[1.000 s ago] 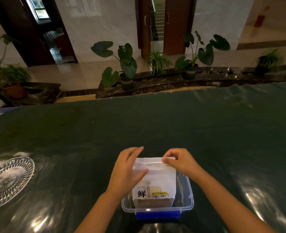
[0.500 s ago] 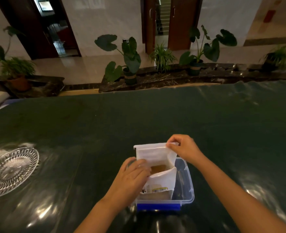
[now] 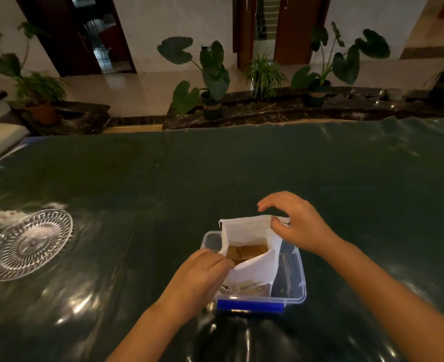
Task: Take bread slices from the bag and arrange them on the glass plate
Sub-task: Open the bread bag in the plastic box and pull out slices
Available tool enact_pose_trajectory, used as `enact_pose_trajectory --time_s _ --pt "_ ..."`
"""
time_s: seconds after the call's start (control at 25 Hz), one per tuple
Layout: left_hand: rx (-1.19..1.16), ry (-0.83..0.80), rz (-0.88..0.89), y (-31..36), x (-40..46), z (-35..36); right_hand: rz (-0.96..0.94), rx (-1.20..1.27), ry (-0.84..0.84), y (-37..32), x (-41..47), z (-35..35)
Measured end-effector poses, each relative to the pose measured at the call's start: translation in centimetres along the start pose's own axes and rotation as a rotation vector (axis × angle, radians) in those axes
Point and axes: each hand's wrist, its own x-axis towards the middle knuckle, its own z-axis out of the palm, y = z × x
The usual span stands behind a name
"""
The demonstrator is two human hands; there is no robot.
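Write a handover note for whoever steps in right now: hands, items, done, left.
Left hand: fingers at the near edge of the bag mouth, reaching in; no slice gripped that I can see.
Right hand: thumb pinching the bag's far right corner, other fingers spread.
Bag: open, upright in the clear bin with a blue latch.
Bread: inside the bag, top showing.
Plate: far left on the table, bare.
Done: bag opened.
Left: lift out slices, arrange them on the plate.
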Motion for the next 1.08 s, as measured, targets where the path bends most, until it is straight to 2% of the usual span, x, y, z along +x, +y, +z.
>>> enact_pose_trajectory --time_s 0.16,0.32,0.36,0.44,0.48,0.56,0.6,0.64,0.76,0.88,1.08 --pt "0.013 0.008 0.011 -0.4 0.3 -0.2 -0.387 -0.366 -0.277 -1.7 -2.9 -1.1" --pt "-0.012 0.002 -0.051 -0.4 0.1 -0.5 -0.526 -0.594 -0.286 -1.5 -3.6 -2.1" --pt "-0.083 0.059 -0.166 -0.1 0.1 -0.8 -0.551 -0.597 -0.266 -1.4 -3.9 -2.4" --pt "-0.253 0.238 -0.535 0.2 1.1 -1.5 -0.596 -0.55 -0.261 -1.5 -4.7 -2.7" --pt "-0.269 0.249 -0.699 0.0 2.1 -1.8 -0.611 -0.521 -0.284 -1.8 -5.0 -2.6" --pt "-0.132 0.002 -0.858 -0.3 4.2 -1.8 -0.638 -0.485 -0.349 -2.5 -5.4 -2.3" --pt "-0.073 -0.112 -0.872 -0.2 5.0 -1.5 -0.645 -0.479 -0.377 -2.8 -5.5 -2.2" --pt "-0.051 -0.16 -0.865 -0.1 5.5 -1.3 -0.649 -0.479 -0.399 -3.0 -5.6 -2.0" --pt "-0.133 -0.072 -0.856 -0.4 5.1 -1.4 -0.634 -0.497 -0.382 -2.9 -5.8 -2.2" --pt "-0.237 0.044 -0.843 -0.8 3.6 -2.0 -0.52 -0.507 -0.45 -2.8 -6.3 -2.7" --pt "-0.308 0.053 -0.783 1.0 2.7 -1.6 -0.264 -0.494 -0.476 -5.1 -4.5 -1.7"
